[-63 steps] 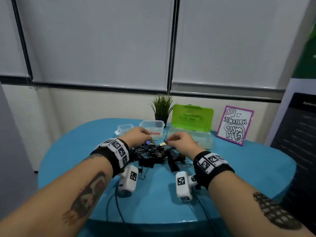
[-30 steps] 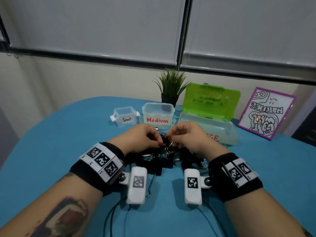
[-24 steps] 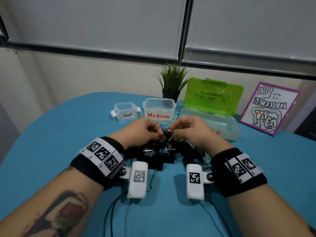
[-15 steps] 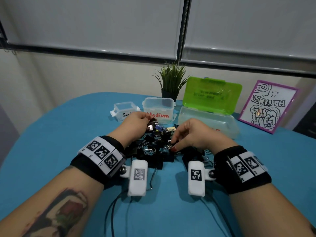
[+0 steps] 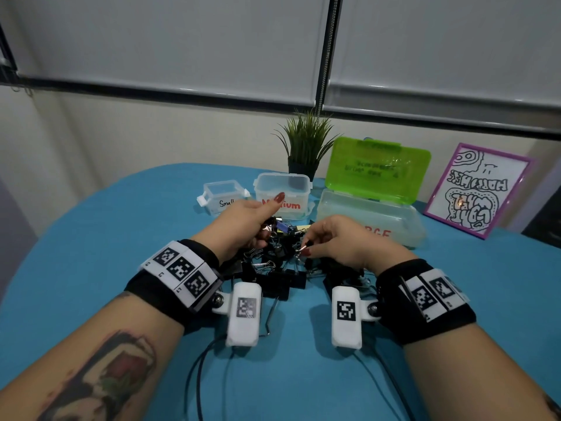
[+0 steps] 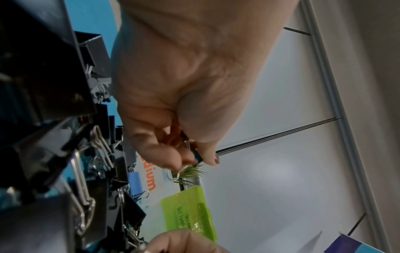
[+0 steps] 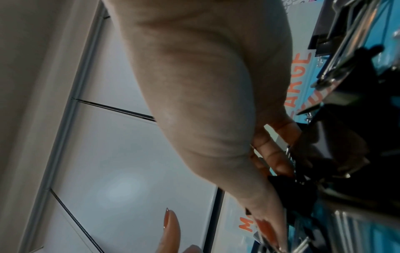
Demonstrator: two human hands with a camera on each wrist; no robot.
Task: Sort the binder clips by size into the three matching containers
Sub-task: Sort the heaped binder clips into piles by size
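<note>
A tangled pile of black binder clips lies on the blue table between my wrists. My left hand is raised over the pile's far edge and pinches a small dark clip between thumb and fingers, just in front of the Medium container. My right hand is down at the pile's right side and pinches the wire handle of a small black clip. The Small container stands left of Medium. The Large container, with its green lid up, stands to the right.
A blue clip and a yellow one lie at the pile's far edge. A potted plant stands behind the containers, and a framed drawing leans at the back right. Cables trail from the wrist cameras toward the table's near edge.
My hands, together over the pile a second ago, have separated. The left has risen toward the Medium container with a small clip. The right has dropped onto the pile and pinched another.
</note>
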